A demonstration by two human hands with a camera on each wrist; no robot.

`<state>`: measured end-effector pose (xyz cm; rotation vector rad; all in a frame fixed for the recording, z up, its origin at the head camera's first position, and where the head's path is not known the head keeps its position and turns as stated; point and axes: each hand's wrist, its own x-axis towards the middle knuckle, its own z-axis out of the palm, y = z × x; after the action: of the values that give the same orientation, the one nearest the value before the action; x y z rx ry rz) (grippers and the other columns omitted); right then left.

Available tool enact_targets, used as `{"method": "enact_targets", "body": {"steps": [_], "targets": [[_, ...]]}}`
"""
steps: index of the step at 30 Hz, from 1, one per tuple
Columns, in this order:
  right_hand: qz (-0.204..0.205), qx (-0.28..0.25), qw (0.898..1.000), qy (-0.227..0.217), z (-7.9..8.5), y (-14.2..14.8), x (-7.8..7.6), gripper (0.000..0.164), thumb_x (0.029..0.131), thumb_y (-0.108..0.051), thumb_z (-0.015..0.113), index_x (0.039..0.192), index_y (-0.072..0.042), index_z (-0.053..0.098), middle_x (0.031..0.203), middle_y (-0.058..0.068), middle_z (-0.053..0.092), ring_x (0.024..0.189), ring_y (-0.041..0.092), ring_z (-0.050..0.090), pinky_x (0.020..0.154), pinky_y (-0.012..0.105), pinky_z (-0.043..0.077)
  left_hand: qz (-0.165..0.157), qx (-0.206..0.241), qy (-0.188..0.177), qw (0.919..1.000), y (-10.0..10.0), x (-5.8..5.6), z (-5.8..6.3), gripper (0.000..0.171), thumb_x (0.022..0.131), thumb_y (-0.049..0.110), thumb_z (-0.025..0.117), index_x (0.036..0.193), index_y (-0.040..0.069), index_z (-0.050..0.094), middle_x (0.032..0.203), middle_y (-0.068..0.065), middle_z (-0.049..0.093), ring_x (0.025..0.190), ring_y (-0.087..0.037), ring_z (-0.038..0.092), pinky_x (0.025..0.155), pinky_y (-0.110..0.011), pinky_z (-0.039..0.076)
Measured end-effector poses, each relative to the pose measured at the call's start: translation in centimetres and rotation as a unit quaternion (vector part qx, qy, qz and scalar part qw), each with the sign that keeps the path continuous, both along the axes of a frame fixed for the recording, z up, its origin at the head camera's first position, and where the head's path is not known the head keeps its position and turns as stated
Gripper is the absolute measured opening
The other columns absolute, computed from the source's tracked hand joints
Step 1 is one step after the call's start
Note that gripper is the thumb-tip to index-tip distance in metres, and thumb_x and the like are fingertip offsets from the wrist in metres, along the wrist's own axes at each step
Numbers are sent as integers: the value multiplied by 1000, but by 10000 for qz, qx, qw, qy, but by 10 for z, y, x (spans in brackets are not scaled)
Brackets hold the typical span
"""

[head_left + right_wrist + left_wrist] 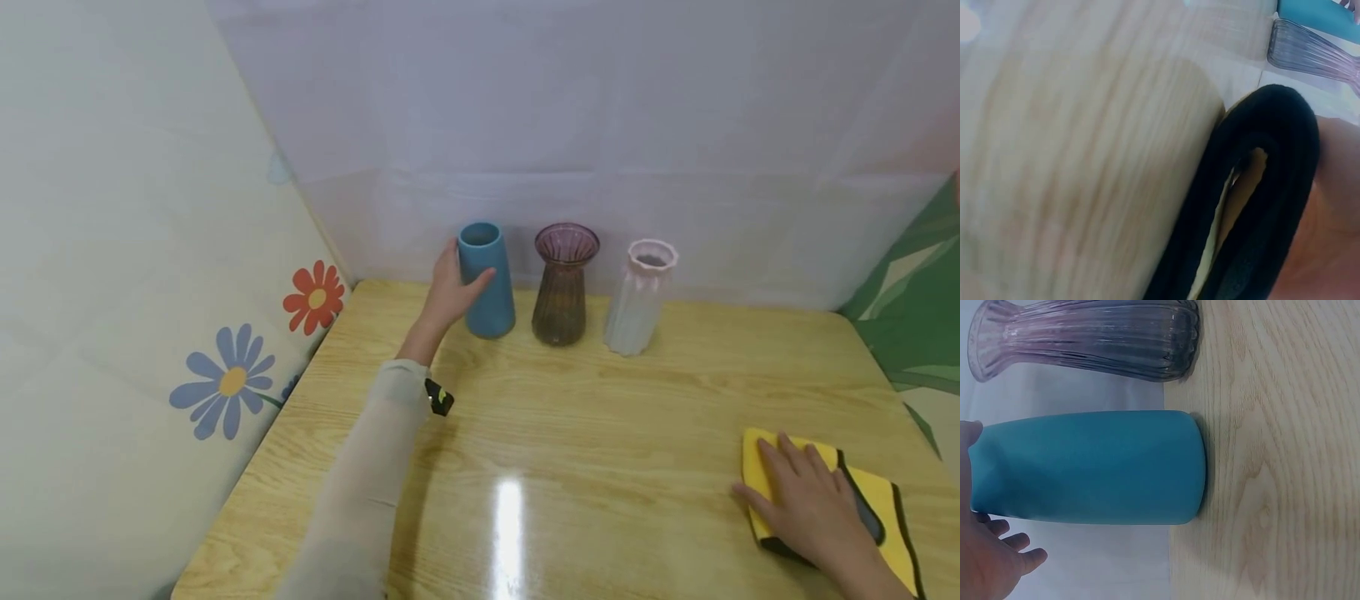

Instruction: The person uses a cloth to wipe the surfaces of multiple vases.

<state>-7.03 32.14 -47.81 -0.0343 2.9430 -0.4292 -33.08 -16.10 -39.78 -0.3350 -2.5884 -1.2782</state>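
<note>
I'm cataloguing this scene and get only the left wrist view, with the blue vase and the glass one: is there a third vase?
Observer: Yes, the head view shows a white vase standing to the right of the glass vase.

Operator: Thanks. Where is the right hand?

Observer: The right hand rests on a yellow cloth at the right of the table.

Operator: Is that cloth laid out flat?

Observer: No, it's folded; the right wrist view shows its dark edge bent round in a loop.
</note>
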Motion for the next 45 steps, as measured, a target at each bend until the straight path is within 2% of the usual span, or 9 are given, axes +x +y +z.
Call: {"method": "enact_targets", "body": {"steps": [6, 13, 22, 27, 31, 34, 40, 45], "targets": [[123, 60, 9999, -104, -4, 10, 2, 96, 97, -67, 50, 147, 13, 35, 149, 46, 23, 130, 70, 18, 97, 84, 15, 27, 32, 21, 10000, 4, -4, -2, 96, 94, 46, 69, 160, 0, 15, 159, -21, 33, 148, -35, 31, 121, -52, 28], [383, 168, 9991, -115, -1, 21, 5, 98, 93, -62, 62, 146, 16, 37, 144, 49, 29, 125, 70, 28, 93, 83, 27, 113, 145, -69, 9998, 9, -4, -2, 100, 92, 45, 72, 159, -1, 15, 157, -23, 35, 145, -36, 35, 118, -52, 32], [708, -360, 9968, -104, -7, 37, 7, 93, 90, -48, 73, 145, 18, 37, 143, 50, 31, 125, 70, 28, 97, 79, 27, 5, 343, -78, 9994, 11, -4, -3, 99, 93, 43, 72, 160, 0, 12, 156, -22, 36, 144, -35, 38, 117, -52, 33], [831, -295, 9961, -86, -9, 41, 8, 91, 91, -47, 72, 146, 16, 37, 142, 50, 33, 123, 71, 30, 97, 79, 27, 11, 362, -167, 9992, 12, -3, -2, 99, 94, 45, 71, 160, 2, 11, 156, -22, 36, 144, -35, 37, 117, -53, 33], [829, -167, 9964, -73, -9, 41, 7, 91, 88, -49, 75, 145, 14, 42, 143, 47, 35, 124, 69, 33, 97, 78, 28, 19, 325, -211, 9992, 13, -1, 0, 98, 94, 44, 70, 160, 2, 11, 157, -22, 36, 145, -34, 38, 117, -52, 33], [910, 30, 9958, 28, -9, 42, 6, 89, 87, -50, 75, 143, 12, 46, 141, 46, 39, 121, 66, 39, 95, 77, 33, 52, 303, -224, 9993, 13, -1, 0, 98, 94, 45, 70, 160, 1, 12, 157, -22, 35, 145, -35, 37, 118, -52, 33], [920, 197, 9955, 119, -3, 37, 2, 80, 83, -48, 79, 136, 8, 55, 134, 42, 50, 112, 61, 51, 87, 71, 44, 100, 200, -187, 9996, 13, -2, 0, 97, 94, 45, 70, 160, 1, 13, 157, -22, 36, 144, -34, 38, 118, -51, 33], [860, 82, 9963, 7, 5, 34, 0, 65, 84, -33, 81, 132, 6, 61, 131, 40, 54, 112, 58, 55, 87, 67, 48, 72, 149, -106, 9998, 13, -2, -1, 96, 94, 46, 71, 159, 1, 16, 154, -22, 39, 143, -35, 40, 117, -51, 35]]}}
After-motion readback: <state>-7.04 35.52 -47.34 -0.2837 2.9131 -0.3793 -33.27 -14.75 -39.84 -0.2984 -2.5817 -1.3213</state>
